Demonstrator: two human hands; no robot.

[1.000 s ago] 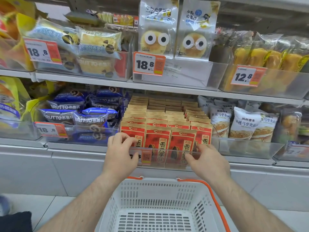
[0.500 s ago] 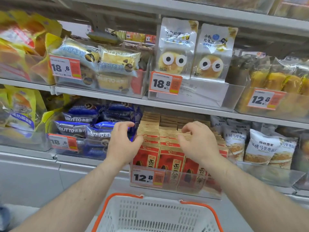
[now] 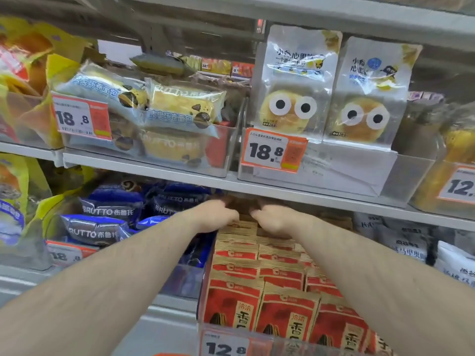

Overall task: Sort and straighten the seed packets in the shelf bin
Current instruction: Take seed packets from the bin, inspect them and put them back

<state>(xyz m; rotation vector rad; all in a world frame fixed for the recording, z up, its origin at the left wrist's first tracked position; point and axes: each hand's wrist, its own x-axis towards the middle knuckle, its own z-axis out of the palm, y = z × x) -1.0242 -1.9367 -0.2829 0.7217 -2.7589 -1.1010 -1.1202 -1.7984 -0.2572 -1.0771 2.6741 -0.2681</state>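
Red and tan seed packets [image 3: 282,312] stand upright in several rows inside a clear shelf bin [image 3: 203,291] with a 12.8 price tag [image 3: 226,348] on its front. Both my arms reach deep over the rows. My left hand [image 3: 213,218] lies on the tops of the rear packets in the left row. My right hand [image 3: 273,220] lies on the rear packets beside it, a small gap apart. The fingertips of both hands reach into the dark under the upper shelf, blurred, so their hold is unclear.
The upper shelf edge [image 3: 295,195] runs just above my hands. Blue BRUTTO packs [image 3: 102,227] fill the bin to the left, white packets [image 3: 401,245] the bin to the right. Bread bags [image 3: 295,98] stand on the shelf above. An orange basket rim [image 3: 167,354] shows at the bottom.
Both hands moved from the bin's front, over the middle rows, to its back. The view came closer and tilted up, so the basket has almost left the frame.
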